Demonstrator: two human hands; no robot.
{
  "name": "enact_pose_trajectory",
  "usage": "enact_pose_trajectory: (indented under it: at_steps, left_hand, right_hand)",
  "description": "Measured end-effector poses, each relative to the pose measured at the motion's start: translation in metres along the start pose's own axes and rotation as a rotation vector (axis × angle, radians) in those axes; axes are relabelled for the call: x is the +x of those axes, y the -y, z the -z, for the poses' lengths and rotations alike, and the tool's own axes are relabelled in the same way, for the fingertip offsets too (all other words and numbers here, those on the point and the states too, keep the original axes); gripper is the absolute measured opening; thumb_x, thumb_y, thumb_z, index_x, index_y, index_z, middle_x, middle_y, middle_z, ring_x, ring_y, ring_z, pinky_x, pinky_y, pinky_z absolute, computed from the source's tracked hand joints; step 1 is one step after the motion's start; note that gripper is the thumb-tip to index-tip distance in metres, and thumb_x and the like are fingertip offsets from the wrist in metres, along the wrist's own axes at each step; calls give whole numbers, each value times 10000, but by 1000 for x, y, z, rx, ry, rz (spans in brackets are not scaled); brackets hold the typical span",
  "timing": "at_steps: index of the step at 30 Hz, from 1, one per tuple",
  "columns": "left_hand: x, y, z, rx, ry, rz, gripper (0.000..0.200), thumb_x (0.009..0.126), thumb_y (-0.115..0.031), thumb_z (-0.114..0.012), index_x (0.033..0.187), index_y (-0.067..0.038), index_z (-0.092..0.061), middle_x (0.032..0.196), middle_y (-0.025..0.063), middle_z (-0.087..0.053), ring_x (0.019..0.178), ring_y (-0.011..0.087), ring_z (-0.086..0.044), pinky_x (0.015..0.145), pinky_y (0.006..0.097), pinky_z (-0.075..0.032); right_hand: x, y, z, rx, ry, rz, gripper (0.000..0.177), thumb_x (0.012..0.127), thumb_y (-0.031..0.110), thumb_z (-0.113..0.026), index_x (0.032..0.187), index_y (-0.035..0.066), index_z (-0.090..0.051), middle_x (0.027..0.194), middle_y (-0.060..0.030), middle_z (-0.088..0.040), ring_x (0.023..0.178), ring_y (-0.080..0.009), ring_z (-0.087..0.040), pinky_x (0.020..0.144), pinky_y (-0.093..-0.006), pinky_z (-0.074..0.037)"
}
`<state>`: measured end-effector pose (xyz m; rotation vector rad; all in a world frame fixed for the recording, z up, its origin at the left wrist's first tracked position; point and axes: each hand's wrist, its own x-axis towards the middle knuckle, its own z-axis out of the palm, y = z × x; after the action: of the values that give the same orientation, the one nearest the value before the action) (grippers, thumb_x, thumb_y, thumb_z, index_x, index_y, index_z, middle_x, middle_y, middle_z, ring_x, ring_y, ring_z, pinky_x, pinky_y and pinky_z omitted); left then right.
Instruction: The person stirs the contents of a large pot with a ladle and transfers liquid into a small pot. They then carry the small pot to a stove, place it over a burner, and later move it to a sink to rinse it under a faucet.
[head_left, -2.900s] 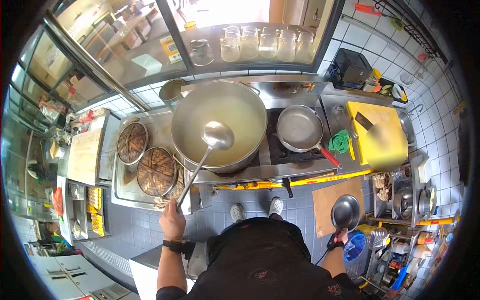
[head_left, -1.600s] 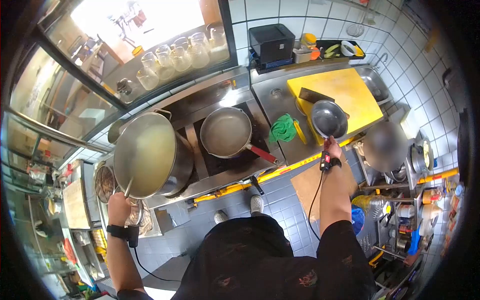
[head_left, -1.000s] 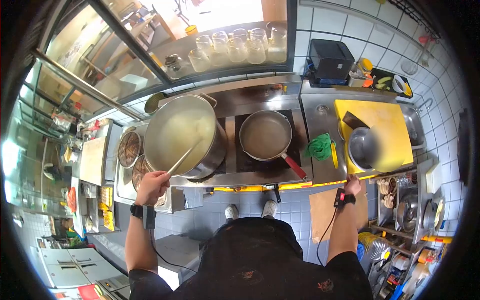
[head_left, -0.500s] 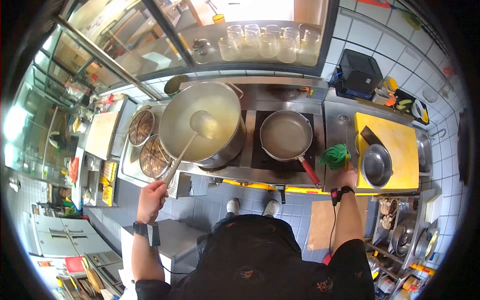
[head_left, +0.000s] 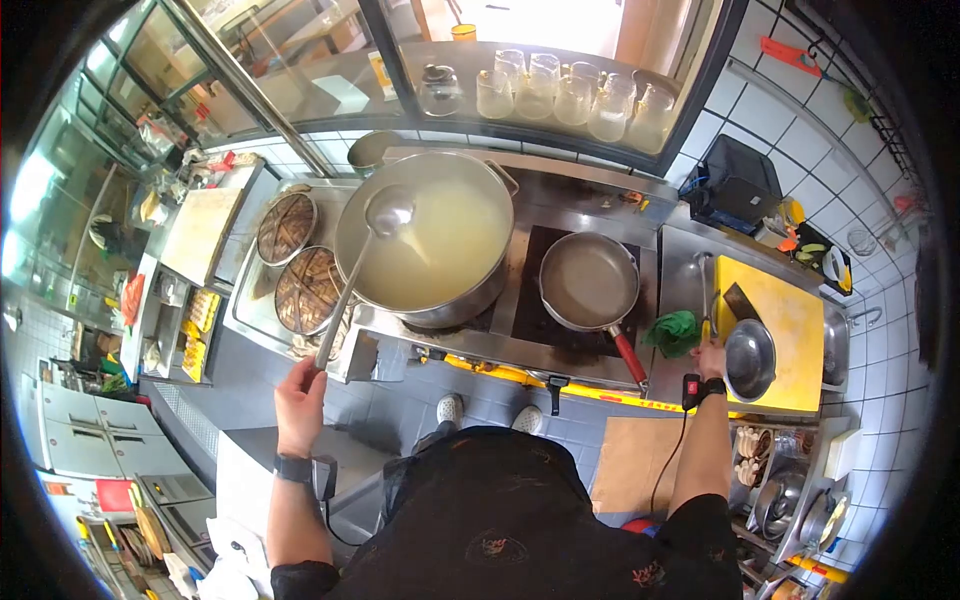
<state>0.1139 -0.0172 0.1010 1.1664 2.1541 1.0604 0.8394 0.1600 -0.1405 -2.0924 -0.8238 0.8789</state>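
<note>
My left hand (head_left: 300, 405) is closed around the end of a long-handled ladle (head_left: 347, 298). The ladle's round bowl is over the large steel stockpot (head_left: 350, 215), where a pale streak runs from it towards the cloudy yellowish liquid (head_left: 462, 225). On the right, my right hand (head_left: 709, 360) is closed on the yellow handle of a slim metal tool (head_left: 705, 290) at the counter; the tool's kind is unclear. Beside that hand lie a crumpled green cloth (head_left: 674, 333) and a steel bowl (head_left: 750, 360), which rests on a yellow cutting board (head_left: 795, 320).
A frying pan (head_left: 590, 280) with a red handle stands on the hob between my hands. Two round containers of dark sticks (head_left: 304, 290) sit left of the pot. A dark blade (head_left: 740, 300) lies by the bowl. Glass jugs (head_left: 535, 90) line the window ledge.
The ladle's bowl has moved back and left within the pot, and my left hand has lowered slightly. My right hand now shows clearly at the yellow handle. The whole view has shifted.
</note>
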Motion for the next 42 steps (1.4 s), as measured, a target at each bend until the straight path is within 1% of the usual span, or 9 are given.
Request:
enact_pose_trajectory:
  at_steps: [5, 7, 11, 19, 25, 28, 32, 33, 42]
  left_hand:
    - [5, 3, -3, 196, -83, -306, 337, 843, -6, -658, 1176, 30, -628, 835, 113, -647, 727, 232, -619, 694, 343, -511]
    - [7, 3, -1, 254, -104, -399, 355, 830, 2, -663, 1182, 21, -625, 846, 137, -638, 731, 272, -620, 693, 364, -511]
    - [12, 15, -1, 385, -191, -550, 451, 805, 32, -658, 1249, -1, -586, 861, 141, -595, 759, 315, -604, 670, 389, -501]
    - [27, 76, 6, 662, -119, -482, 308, 813, -50, -649, 1116, -55, -597, 892, 147, -595, 708, 376, -612, 558, 470, -494]
    - [38, 94, 19, 779, -94, -485, 362, 782, -70, -681, 1133, -73, -593, 838, 122, -591, 697, 346, -621, 540, 461, -485]
    - [44, 99, 23, 768, -82, -517, 419, 762, -70, -694, 1166, -67, -583, 842, 116, -591, 707, 337, -621, 561, 449, -495]
    - [54, 97, 32, 677, -66, -592, 444, 749, -64, -696, 1180, -56, -589, 843, 122, -589, 727, 339, -619, 584, 445, -498]
    - [57, 98, 33, 666, -70, -618, 446, 746, -62, -697, 1180, -49, -591, 843, 123, -589, 734, 339, -619, 591, 445, -499]
    - [73, 116, 36, 689, -84, -680, 327, 823, -96, -685, 1131, -22, -603, 850, 126, -602, 727, 343, -622, 573, 441, -494]
  right_hand:
    - [37, -50, 19, -10, -127, 232, 130, 914, 153, -479, 876, 69, -569, 667, -54, -560, 489, -144, -533, 386, -293, -364]
    - [18, -39, 42, -412, -220, 796, 194, 984, 264, -528, 927, 96, -606, 622, -8, -569, 485, -92, -513, 421, -268, -356]
    - [-151, 135, 36, 463, -88, 110, 247, 1000, 376, -546, 936, 148, -616, 651, 44, -470, 498, -28, -408, 437, -189, -272]
    - [-258, 163, 0, 410, 14, 187, 269, 1015, 341, -534, 883, 127, -628, 664, 69, -497, 538, -22, -409, 486, -189, -306]
    - [-316, 171, -80, 291, 180, 416, 168, 999, 205, -585, 1053, 68, -665, 727, 87, -485, 629, -7, -417, 534, -188, -341]
    - [-333, 184, -120, 47, 248, 517, 286, 969, 198, -618, 1200, 31, -647, 867, 22, -635, 740, -61, -553, 657, -268, -483]
    - [-367, 230, -170, -68, 371, 449, 334, 951, 228, -636, 1240, 59, -639, 898, -87, -697, 753, -118, -633, 713, -293, -510]
    - [-367, 229, -186, 14, 350, 624, 333, 948, 245, -641, 1226, 60, -641, 891, -140, -709, 728, -190, -670, 679, -323, -512]
    - [-375, 255, -238, -47, 411, 564, 297, 944, 250, -637, 1141, 29, -661, 885, -217, -677, 772, -381, -664, 660, -378, -513]
